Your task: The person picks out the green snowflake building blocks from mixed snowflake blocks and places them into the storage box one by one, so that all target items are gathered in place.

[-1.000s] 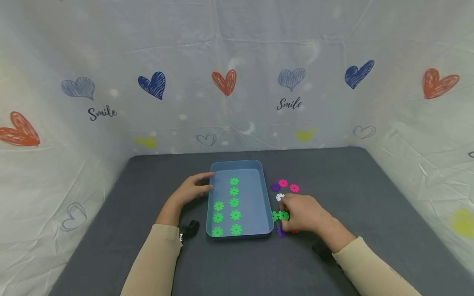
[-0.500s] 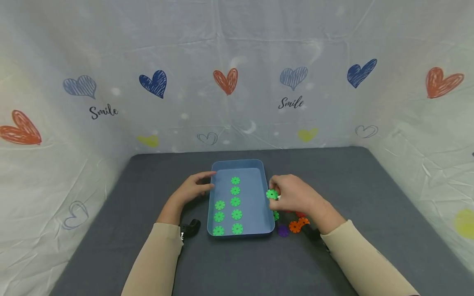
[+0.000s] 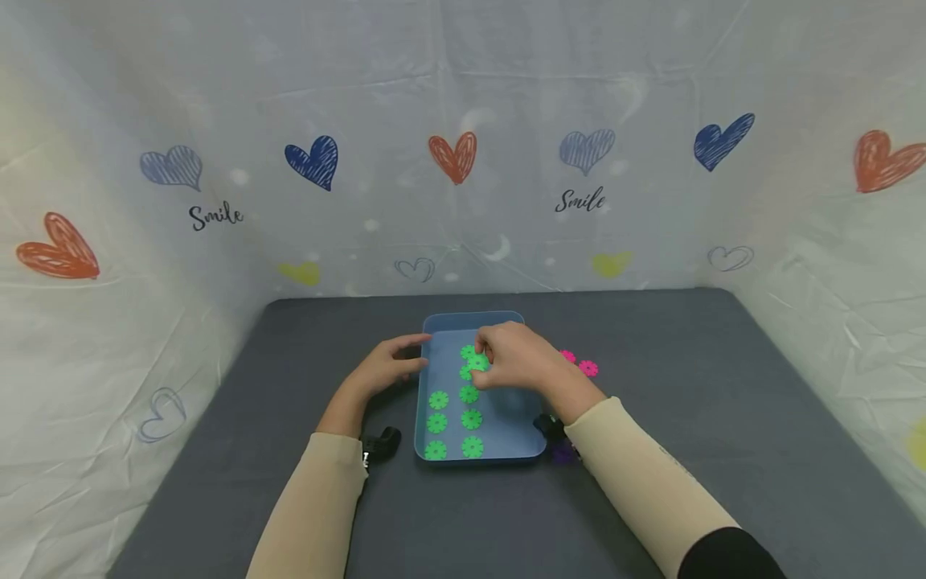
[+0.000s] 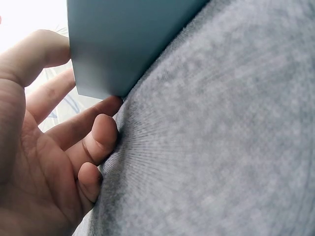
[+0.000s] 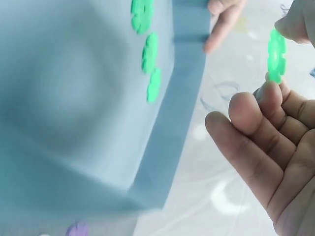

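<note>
A shallow blue tray (image 3: 510, 422) lies on the table, holding green notched plastic discs (image 3: 472, 418) in two columns. Over its upper part, my right hand (image 3: 524, 358) pinches one more green notched disc (image 5: 277, 55) between thumb and fingertip; in the right wrist view the disc is on edge, apart from the tray. At the tray's left rim is my left hand (image 3: 379, 370), thumb and fingers spread. The left wrist view has its fingers touching the tray's wall (image 4: 123, 44), the lower ones bent near the cloth.
Pink notched discs (image 3: 588, 367) lie right of the tray, and a purple disc (image 3: 564, 454) shows beneath the right forearm, which hides other pieces. Grey cloth (image 3: 448, 515) covers the table; a printed curtain (image 3: 362, 96) stands behind.
My right hand has picked up a green disc from right of the tray and moved left and up with it over the tray. The left hand stays at the rim.
</note>
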Tool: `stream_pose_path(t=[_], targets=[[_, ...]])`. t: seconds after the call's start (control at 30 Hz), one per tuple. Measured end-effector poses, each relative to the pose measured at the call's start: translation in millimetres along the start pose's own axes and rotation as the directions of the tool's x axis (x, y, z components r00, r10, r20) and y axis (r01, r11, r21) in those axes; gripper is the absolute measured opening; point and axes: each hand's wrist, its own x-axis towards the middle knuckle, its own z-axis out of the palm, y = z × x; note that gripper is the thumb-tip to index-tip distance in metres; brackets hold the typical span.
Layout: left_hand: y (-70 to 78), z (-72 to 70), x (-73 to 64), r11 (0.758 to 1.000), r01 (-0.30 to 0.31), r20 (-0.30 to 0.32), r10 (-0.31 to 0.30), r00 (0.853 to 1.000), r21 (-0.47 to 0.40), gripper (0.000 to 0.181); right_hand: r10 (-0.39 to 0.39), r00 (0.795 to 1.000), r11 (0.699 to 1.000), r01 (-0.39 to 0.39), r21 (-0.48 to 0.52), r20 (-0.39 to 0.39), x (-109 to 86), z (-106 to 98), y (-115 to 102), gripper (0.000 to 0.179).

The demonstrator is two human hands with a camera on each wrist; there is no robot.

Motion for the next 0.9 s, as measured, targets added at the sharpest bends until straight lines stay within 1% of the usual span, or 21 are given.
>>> stream_pose_path(t=[0.23, 0.4, 0.5, 0.6, 0.7, 0.8, 0.9], targets=[[0.5, -0.6, 1.6, 1.000, -0.008, 0.012, 0.008, 1.000, -0.010, 0.056, -0.009, 0.997, 0.997, 0.015, -0.081, 0.081, 30.0, 17, -8, 0.030], [0.3, -2.5, 0.5, 1.000, -0.025, 0.020, 0.025, 1.000, 0.000, 0.055, 0.010, 0.990, 0.990, 0.010, -0.141, 0.143, 49.8, 33, -7, 0.029], [0.6, -2.6, 0.4, 0.999, -0.032, 0.018, 0.032, 0.999, -0.001, 0.055, 0.020, 0.985, 0.984, 0.011, -0.178, 0.169, 59.5, 42, -7, 0.032], [1.0, -1.9, 0.2, 0.999, -0.033, 0.014, 0.033, 0.999, -0.007, 0.055, 0.026, 0.984, 0.982, 0.008, -0.190, 0.178, 66.4, 50, -7, 0.034], [1.5, -2.1, -0.5, 1.000, -0.029, 0.017, 0.029, 0.999, -0.011, 0.054, 0.034, 0.983, 0.983, 0.000, -0.184, 0.183, 71.1, 56, -9, 0.031], [1.2, -1.9, -0.3, 1.000, -0.024, 0.027, 0.024, 0.999, -0.011, 0.055, 0.038, 0.981, 0.982, -0.001, -0.189, 0.193, 73.0, 59, -11, 0.029], [0.9, -3.2, -0.7, 1.000, -0.024, 0.027, 0.024, 0.999, -0.012, 0.056, 0.019, 0.980, 0.983, 0.017, -0.181, 0.200, 73.3, 59, -13, 0.032]])
